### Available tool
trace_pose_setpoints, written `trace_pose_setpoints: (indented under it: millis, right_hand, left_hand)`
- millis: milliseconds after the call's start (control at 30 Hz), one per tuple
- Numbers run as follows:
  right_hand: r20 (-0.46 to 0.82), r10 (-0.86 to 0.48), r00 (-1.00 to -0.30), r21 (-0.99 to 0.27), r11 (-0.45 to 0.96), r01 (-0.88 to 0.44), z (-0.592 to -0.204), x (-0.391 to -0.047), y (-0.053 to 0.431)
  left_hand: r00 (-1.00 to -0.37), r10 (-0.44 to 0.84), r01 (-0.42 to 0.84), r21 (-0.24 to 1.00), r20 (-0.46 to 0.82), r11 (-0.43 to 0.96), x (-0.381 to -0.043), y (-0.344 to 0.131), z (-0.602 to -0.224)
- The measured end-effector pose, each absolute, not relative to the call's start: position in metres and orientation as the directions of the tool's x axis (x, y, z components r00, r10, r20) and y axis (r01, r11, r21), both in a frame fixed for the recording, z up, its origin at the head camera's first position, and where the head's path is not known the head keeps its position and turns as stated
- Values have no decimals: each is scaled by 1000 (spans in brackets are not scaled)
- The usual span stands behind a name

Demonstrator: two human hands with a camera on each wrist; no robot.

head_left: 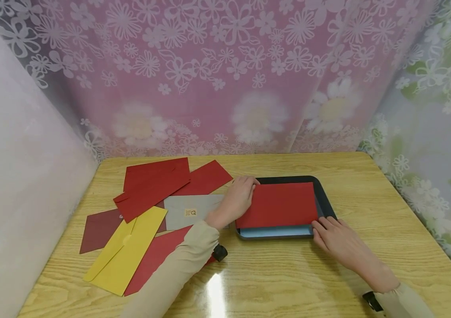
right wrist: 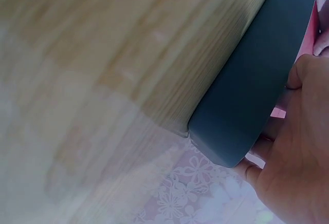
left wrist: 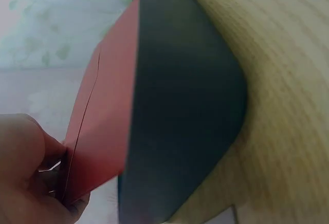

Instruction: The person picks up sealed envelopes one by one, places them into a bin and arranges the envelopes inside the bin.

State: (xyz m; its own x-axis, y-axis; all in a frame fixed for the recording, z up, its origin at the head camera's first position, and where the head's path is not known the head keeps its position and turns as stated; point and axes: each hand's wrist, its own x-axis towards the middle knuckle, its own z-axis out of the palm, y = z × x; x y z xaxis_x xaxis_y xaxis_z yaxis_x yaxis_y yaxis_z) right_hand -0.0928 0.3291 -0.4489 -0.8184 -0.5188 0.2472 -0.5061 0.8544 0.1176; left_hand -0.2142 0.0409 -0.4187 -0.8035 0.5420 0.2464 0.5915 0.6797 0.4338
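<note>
A red envelope (head_left: pixel 278 205) lies over a dark tray (head_left: pixel 324 201), tilted, with a blue-white strip of the tray's inside showing along the near side. At the envelope's left end my left hand (head_left: pixel 239 196) grips its edge; in the left wrist view the thumb and fingers pinch the red envelope (left wrist: pixel 105 111) at one corner. My right hand (head_left: pixel 338 243) is at the near right corner of envelope and tray. In the right wrist view its fingers (right wrist: pixel 264 144) curl behind the tray wall (right wrist: pixel 241 100), and their tips are hidden.
Left of the tray, several envelopes overlap: red ones (head_left: pixel 155 181), a yellow one (head_left: pixel 130 249), a maroon one (head_left: pixel 100 229) and a grey one (head_left: pixel 177 216) with a gold print. The wooden table (head_left: pixel 372 198) meets flowered curtains (head_left: pixel 209 88) at the back and sides.
</note>
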Motion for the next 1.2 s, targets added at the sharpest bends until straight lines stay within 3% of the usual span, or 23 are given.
trace_pose_setpoints:
  millis: [300, 767, 1200]
  right_hand:
    - [276, -536, -798, 134, 844, -520, -450, -94, 329]
    - [302, -537, -787, 132, 842, -523, -449, -95, 327]
    - [293, -521, -801, 129, 852, -507, -451, -94, 327]
  left_hand:
    - [-799, 574, 587, 435, 179, 683, -214, 43, -433]
    - [-771, 628, 637, 98, 110, 765, -202, 36, -435]
    - [-714, 524, 601, 21, 465, 799, -198, -3, -408]
